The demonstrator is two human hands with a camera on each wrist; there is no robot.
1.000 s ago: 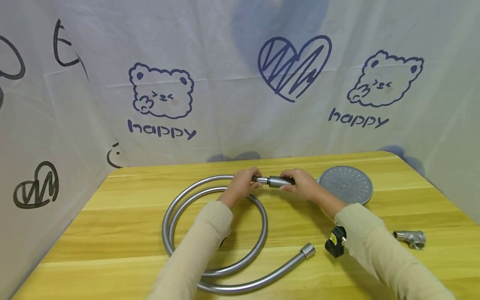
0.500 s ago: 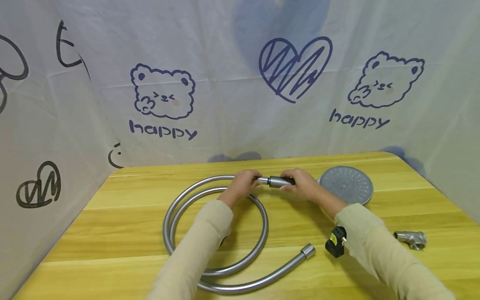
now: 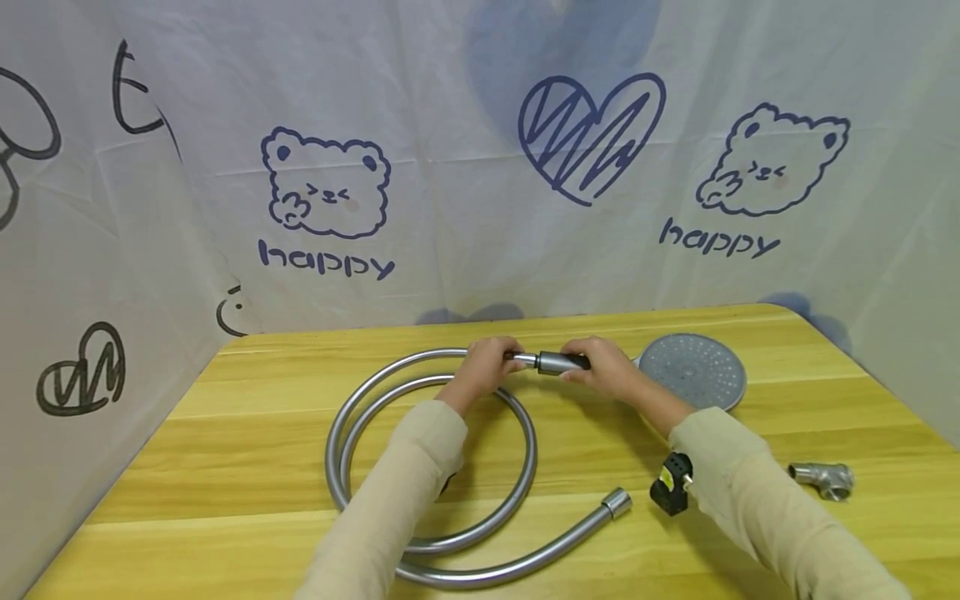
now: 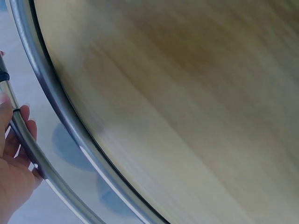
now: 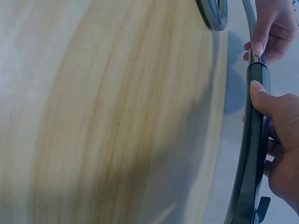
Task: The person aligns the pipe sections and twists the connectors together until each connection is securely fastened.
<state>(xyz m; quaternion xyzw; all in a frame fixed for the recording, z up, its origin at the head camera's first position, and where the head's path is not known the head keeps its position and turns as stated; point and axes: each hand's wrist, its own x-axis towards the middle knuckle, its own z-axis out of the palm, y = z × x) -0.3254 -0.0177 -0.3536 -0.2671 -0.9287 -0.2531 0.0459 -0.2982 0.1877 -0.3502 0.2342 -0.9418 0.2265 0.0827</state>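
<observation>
My left hand (image 3: pixel 486 364) pinches the metal end of a grey shower hose (image 3: pixel 525 467) where it meets the shower head's handle. With thumb and curled fingers, my right hand (image 3: pixel 603 367) grips that handle (image 5: pixel 254 126), grey and black. To the right of the right hand is the round, grey shower head (image 3: pixel 692 371), its nozzle face up. Hose and handle stand end to end in line; how far they are joined cannot be made out. From the left hand the hose loops round on the table, and its free end nut (image 3: pixel 617 502) lies toward the front.
A small metal tee fitting (image 3: pixel 823 479) lies at the right of the wooden table (image 3: pixel 225 467). White cloth walls (image 3: pixel 450 208) with drawings stand behind and at both sides. A black camera (image 3: pixel 671 483) is on the right wrist.
</observation>
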